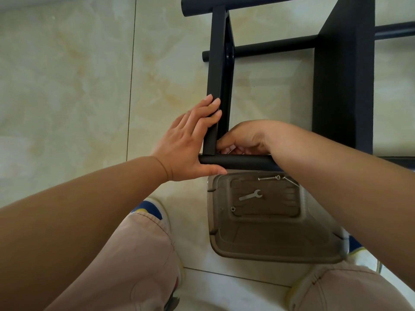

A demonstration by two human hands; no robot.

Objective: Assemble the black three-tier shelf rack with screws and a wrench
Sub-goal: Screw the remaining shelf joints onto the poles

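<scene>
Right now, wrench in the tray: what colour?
Silver-grey bare metal. The wrench lies in the translucent grey tray, clearest in the head view.

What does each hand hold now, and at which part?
The left hand braces the shelf rack at its corner joint. The right hand fingers curl at that joint's inner side; what they pinch cannot be told.

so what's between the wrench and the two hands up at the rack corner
In the head view, the black round tube of the rack crosses between the wrench, lying in the clear tray, and the left hand and right hand.
</scene>
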